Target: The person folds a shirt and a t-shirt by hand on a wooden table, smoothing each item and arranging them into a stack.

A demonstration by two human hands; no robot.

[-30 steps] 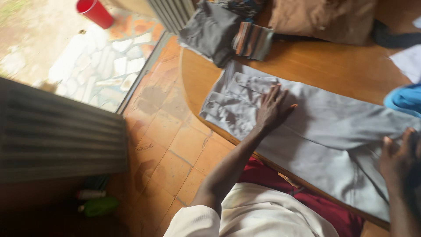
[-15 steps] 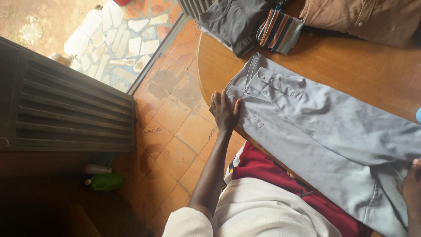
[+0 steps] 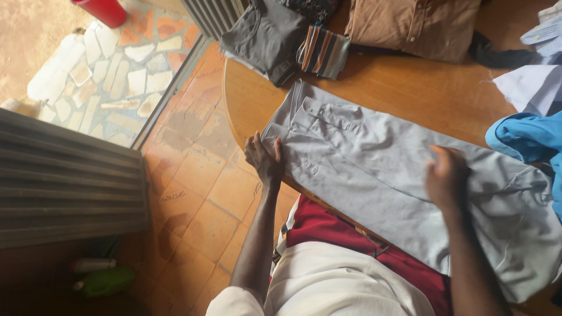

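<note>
1. Nearest to you are your own clothes, a white top [image 3: 345, 281] and a red garment [image 3: 351, 234] below the table edge
2. Your left hand [image 3: 264, 157] sits at the waistband corner of the grey trousers [image 3: 380, 169], right at the near rim of the wooden table [image 3: 421, 93]; the fingers are curled onto the cloth, though whether they pinch it or only press it down cannot be told
3. Your right hand [image 3: 446, 175] is over the middle of the trousers, blurred; it looks loosely closed with grey cloth bunched around it, but the grip itself is not clear
4. The trousers lie flat across the table from the waistband at the left toward the legs at the right, where the fabric is rumpled near the table edge
5. At the right side, a bright blue garment [image 3: 527, 137] lies just beside the trouser legs, with white cloth [image 3: 530, 88] beyond it
6. Farther back, a dark grey shirt [image 3: 266, 38], a folded striped cloth [image 3: 322, 51] and a brown garment [image 3: 410, 23] lie along the far edge of the table
7. Off to the left are the orange floor tiles [image 3: 199, 193], a green bottle [image 3: 105, 282] low in the shadow, and a red cup [image 3: 100, 9] outside on the stone paving
</note>
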